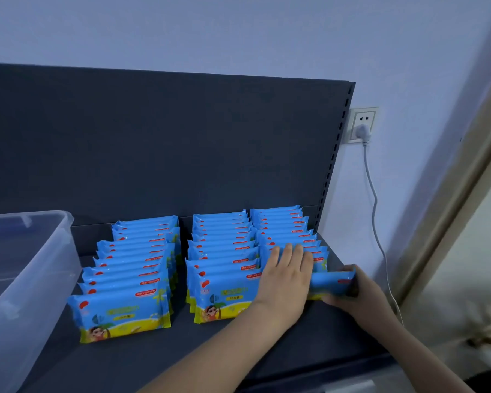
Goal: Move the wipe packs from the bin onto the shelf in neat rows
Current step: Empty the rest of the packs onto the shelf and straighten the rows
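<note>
Three rows of blue wipe packs with yellow bottoms stand upright on the dark shelf (309, 344): a left row (125, 307), a middle row (224, 282) and a right row (284, 225). My left hand (287, 276) lies flat, fingers spread, against the front of the right row. My right hand (355, 290) grips one wipe pack (330, 285) by its right end, holding it at the front of the right row, just above the shelf. A clear plastic bin (26, 279) stands at the left of the shelf; its contents cannot be seen.
The shelf's dark back panel (167, 143) rises behind the rows. A wall socket (363, 123) with a white plug and cable (376, 211) is to the right of the panel. Bare shelf surface lies in front of the rows. A door frame (451, 211) runs along the right.
</note>
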